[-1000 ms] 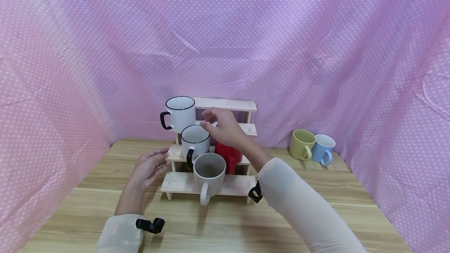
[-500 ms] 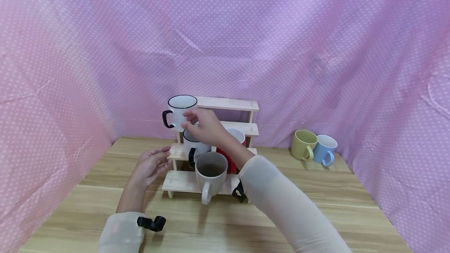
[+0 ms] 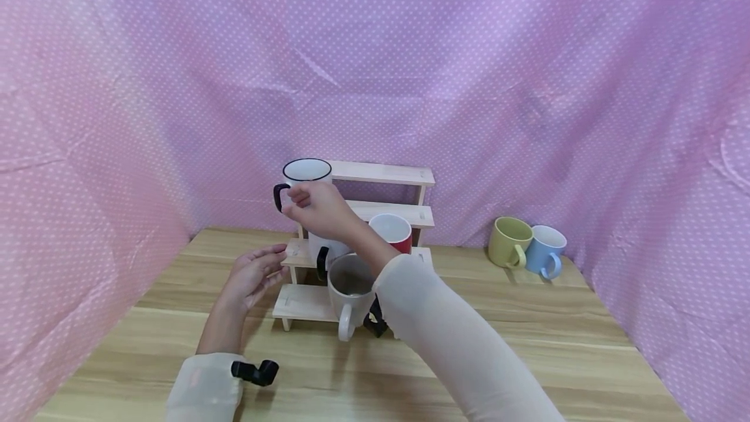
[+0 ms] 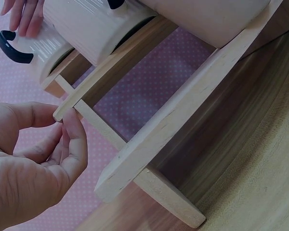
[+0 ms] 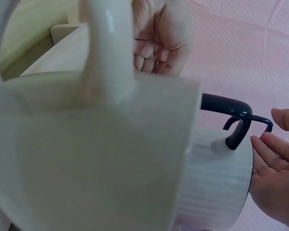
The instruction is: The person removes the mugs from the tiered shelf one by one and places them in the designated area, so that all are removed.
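My left hand (image 3: pixel 258 275) pinches the left end of a board of the stepped wooden shelf (image 3: pixel 383 173) between thumb and forefinger, plain in the left wrist view. My right hand (image 3: pixel 319 209) is in front of the white black-rimmed mug (image 3: pixel 307 169) on the upper left, its fingers loosely extended near the black handle (image 3: pixel 279 197). Below that hand, partly hidden by it, stands a second white mug (image 3: pixel 329 247) with a black handle. A beige mug (image 3: pixel 351 275) sits on the lowest step, filling much of the right wrist view. Behind my right forearm is a red mug (image 3: pixel 391 230), white inside.
On the wooden table (image 3: pixel 504 331), a yellow-green mug (image 3: pixel 508 243) and a light blue mug (image 3: pixel 545 249) stand together at the back right. A pink dotted cloth (image 3: pixel 375 51) hangs behind and at both sides.
My right hand has moved left, from beside the upper white mug to in front of it, uncovering the red mug's rim. My left hand has kept its place at the shelf.
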Demonstrator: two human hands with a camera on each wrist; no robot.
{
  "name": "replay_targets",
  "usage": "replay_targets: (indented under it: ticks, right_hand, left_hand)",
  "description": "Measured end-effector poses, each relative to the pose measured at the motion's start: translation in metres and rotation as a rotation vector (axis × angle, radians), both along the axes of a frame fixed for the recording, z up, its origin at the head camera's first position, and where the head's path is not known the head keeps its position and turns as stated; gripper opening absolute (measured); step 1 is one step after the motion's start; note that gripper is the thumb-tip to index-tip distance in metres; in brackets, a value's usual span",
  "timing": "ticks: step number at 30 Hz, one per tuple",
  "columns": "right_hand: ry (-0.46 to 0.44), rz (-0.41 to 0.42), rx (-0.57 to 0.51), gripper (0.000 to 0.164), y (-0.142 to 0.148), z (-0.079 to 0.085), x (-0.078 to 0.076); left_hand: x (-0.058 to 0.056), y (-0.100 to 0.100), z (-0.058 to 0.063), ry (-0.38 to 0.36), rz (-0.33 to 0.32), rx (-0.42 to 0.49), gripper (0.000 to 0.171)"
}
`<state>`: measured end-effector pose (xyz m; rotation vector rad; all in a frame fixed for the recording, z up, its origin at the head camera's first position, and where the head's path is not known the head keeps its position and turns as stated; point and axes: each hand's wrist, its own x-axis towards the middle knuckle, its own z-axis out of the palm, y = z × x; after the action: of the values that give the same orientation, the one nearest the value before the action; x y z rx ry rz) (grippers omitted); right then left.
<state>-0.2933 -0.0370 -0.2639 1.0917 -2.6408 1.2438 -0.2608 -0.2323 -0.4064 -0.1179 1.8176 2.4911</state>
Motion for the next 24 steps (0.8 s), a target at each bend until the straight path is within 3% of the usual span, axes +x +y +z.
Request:
replay_targets:
  ticks: [8, 24]
  right_hand:
    - [-0.056, 0.008, 0.005, 0.039, -0.008, 0.002, -0.001]
    - [-0.200, 0.096, -0.055, 0.043, -0.016, -0.002, -0.009]
  left_hand:
    - [-0.001, -0.001, 0.000, -0.003, -0.002, -0.017, 0.036]
    - [0.001, 0.001, 0.002, 0.001, -0.003, -0.025, 0.037]
